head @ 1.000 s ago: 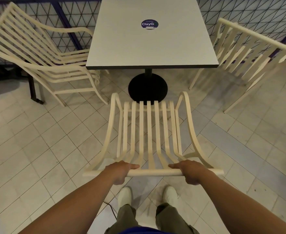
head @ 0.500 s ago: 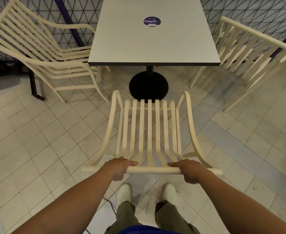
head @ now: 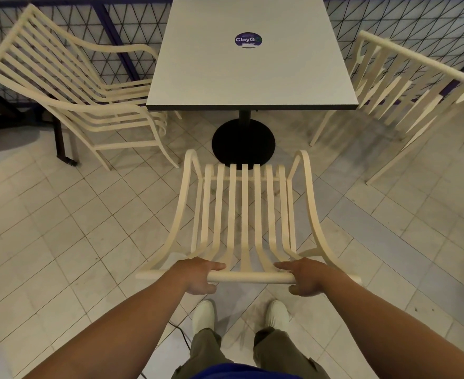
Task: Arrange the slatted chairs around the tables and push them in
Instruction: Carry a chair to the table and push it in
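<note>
A cream slatted chair stands in front of me, facing a square grey table on a black round pedestal base. My left hand and my right hand both grip the top rail of the chair's back. The chair's front edge reaches the near side of the pedestal base, short of the table's front edge. A second slatted chair stands at the table's left side, and a third at its right side, angled away.
A blue-framed mesh fence runs behind the table. A dark metal post on a castor stands at the left. The floor is pale tile with a grey strip at the right. A thin cable lies by my left shoe.
The chair and I have moved slightly forward toward the table; its front now reaches the pedestal base. Both hands keep the same hold on the top rail.
</note>
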Motion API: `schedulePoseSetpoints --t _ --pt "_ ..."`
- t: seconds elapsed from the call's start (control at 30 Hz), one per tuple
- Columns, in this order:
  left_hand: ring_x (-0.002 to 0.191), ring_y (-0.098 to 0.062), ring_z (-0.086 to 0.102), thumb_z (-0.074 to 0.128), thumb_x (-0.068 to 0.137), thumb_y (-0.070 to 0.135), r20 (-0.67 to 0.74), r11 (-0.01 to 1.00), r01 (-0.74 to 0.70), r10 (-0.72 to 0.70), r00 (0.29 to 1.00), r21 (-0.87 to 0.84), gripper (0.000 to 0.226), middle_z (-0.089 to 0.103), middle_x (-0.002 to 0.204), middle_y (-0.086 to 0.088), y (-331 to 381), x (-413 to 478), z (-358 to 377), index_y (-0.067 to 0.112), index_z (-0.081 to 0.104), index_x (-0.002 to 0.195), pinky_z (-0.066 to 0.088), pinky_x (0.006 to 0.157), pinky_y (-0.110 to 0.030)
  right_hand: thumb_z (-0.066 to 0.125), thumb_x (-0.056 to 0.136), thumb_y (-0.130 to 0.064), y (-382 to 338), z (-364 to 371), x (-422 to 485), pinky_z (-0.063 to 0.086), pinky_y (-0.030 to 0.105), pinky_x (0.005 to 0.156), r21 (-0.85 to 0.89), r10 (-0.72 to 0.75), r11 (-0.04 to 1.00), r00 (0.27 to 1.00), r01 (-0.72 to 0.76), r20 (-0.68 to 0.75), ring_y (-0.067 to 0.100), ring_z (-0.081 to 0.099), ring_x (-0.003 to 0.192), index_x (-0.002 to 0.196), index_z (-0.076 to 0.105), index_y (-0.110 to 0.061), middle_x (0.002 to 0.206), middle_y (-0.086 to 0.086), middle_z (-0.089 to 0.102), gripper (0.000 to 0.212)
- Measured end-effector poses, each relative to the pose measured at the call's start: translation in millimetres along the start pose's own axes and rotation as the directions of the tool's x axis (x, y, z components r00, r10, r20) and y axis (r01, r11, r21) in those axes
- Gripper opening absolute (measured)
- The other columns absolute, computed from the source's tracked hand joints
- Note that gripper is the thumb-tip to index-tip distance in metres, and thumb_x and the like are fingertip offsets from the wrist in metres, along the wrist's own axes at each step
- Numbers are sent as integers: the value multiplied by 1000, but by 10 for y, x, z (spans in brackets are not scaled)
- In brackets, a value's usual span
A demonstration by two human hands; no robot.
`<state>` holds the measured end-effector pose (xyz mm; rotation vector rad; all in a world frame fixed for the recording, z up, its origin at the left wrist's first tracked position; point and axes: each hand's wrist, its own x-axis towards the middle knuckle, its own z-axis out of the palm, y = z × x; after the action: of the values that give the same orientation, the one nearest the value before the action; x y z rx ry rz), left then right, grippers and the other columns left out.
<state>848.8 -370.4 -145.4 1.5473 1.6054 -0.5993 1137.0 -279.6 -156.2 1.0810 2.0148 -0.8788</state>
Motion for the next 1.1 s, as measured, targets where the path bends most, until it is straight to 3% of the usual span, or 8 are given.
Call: schedulePoseSetpoints --t 0.13,0.27,0.53,0.8,0.97,1.1 --pt "124 -20 53 58 85 69 -19 999 20 -21 1000 -35 79 50 146 3 55 -58 -13 50 23 154 46 97 -35 65 86 -52 -4 -94 -4 42 34 103 20 -53 998 999 53 8 23 54 122 154 21 -40 149 2 46 82" --pt "135 -20 45 59 85 71 -51 992 44 -50 997 -117 83 41 155 3 211 -173 -84 46 23 156 41 104 -34 61 84 -64 -31 -201 -61 36 35 107 38 -80 996 996 79 32 24 46 133 155 22 -37 156 3 37 86" --pt "141 -22 40 57 87 70 -104 984 39 -57 993 -171 79 33 160 0 395 -323 -170 41 29 156 38 109 -34 47 91 -67 -238 -302 -207 25 39 115 98 -120 988 993 119 4 27 29 145 156 20 -32 162 2 24 79" --pt "138 -23 44 59 85 71 -124 984 -70 50 991 -163 80 37 159 -2 365 -322 -161 39 35 154 40 108 -35 47 93 -64 -407 -195 -486 26 39 115 138 19 990 995 -6 -95 27 32 143 156 23 -31 160 3 29 74" --pt "142 -21 39 56 83 74 -144 984 -152 138 980 -89 82 37 159 4 374 -387 -269 37 37 153 37 110 -36 45 94 -62 -546 -155 -726 23 39 116 166 81 985 980 -51 -182 26 28 146 155 25 -31 161 1 28 71" --pt "143 -23 38 55 85 75 -134 976 -216 211 968 -22 82 36 160 -1 532 -431 -412 32 38 153 37 111 -38 48 90 -68 -455 -111 -931 26 43 116 257 165 961 957 -101 -240 27 31 144 153 29 -35 160 1 30 74"
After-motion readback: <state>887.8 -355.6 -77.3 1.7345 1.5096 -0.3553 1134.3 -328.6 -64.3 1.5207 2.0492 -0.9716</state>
